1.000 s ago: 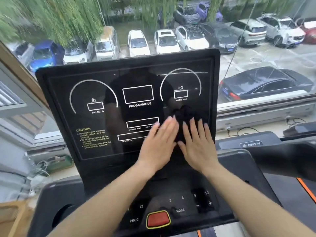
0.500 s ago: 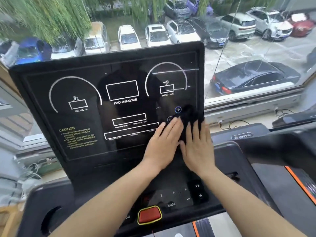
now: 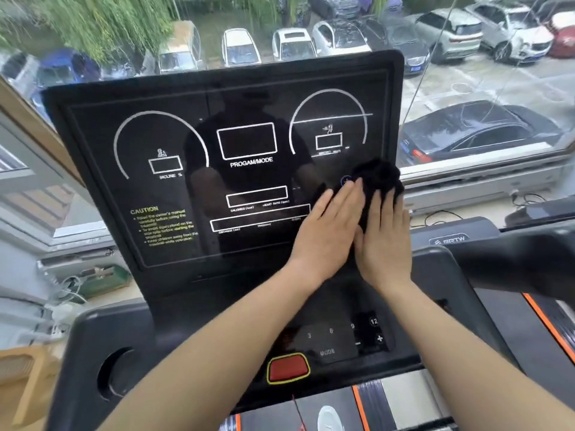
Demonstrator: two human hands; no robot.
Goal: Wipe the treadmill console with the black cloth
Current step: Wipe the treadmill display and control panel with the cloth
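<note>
The treadmill console (image 3: 174, 194) is a big black glossy panel with white dial outlines and yellow caution text. A black cloth (image 3: 378, 178) lies bunched against its lower right corner. My left hand (image 3: 326, 237) and my right hand (image 3: 384, 241) lie flat side by side, fingers together, pressing the cloth onto the screen. Most of the cloth is hidden under my fingers; only its upper part shows above the fingertips.
Below the screen sits a button panel (image 3: 351, 334) with a red stop button (image 3: 287, 368). A cup holder (image 3: 115, 373) is at lower left and a black handrail (image 3: 529, 259) at right. Behind the console a window looks onto parked cars; cables lie on the sill.
Both hands and the cloth have slid to the right across the lower screen, reaching the console's right edge. The camera view has shifted slightly.
</note>
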